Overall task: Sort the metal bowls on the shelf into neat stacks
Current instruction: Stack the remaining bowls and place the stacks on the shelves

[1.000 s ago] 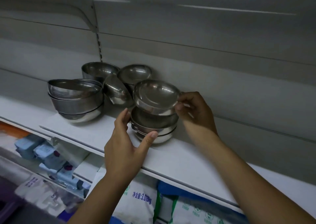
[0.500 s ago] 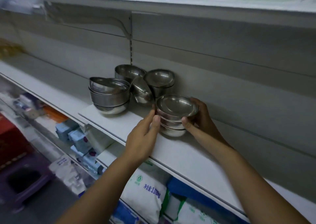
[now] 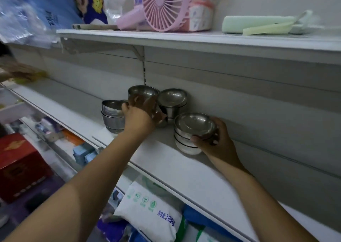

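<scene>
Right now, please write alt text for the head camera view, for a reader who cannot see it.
A person's right hand grips a short stack of metal bowls on a white shelf, while the left hand reaches among more bowl stacks behind; its grip is blurred.

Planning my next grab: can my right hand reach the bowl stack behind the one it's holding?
Probably yes. The right hand grips the front stack; the rear stack stands just behind it, open-topped, nothing between, once that grip lets go.

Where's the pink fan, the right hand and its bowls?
pink fan (image 3: 166, 3): head view, grille centre.
right hand (image 3: 222, 144): head view, its back.
bowl stack (image 3: 195, 122): head view, top bowl's inside.
</scene>
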